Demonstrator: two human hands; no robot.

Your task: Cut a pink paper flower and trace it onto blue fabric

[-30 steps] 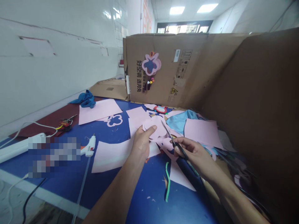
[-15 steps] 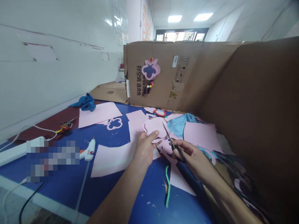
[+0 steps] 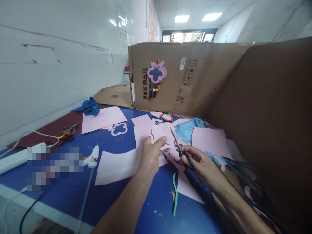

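Observation:
My left hand (image 3: 151, 156) grips a scalloped pink paper cut-out (image 3: 161, 134) by its lower edge, between thumb and fingers. My right hand (image 3: 201, 164) holds a pair of black-handled scissors (image 3: 183, 152), with the fingers closed around the handles. The thin steel blades (image 3: 175, 139) point up and away, and their tips lie just right of the cut-out's edge. Part of the handles is hidden by my fingers. Under both hands lie loose sheets of pink paper (image 3: 119, 169).
Pink sheets and scraps cover a blue mat (image 3: 114, 208). A hot glue gun (image 3: 92, 156) lies to the left, beyond it a power strip (image 3: 17, 162). A tall cardboard panel (image 3: 170, 74) with a pink paper flower (image 3: 156, 72) stands behind; another walls the right. Part of the left table is pixelated.
My left hand has shifted slightly, its fingers now curling over more of the cut-out's lower edge. The scissors stay almost still, and the view has tilted a little.

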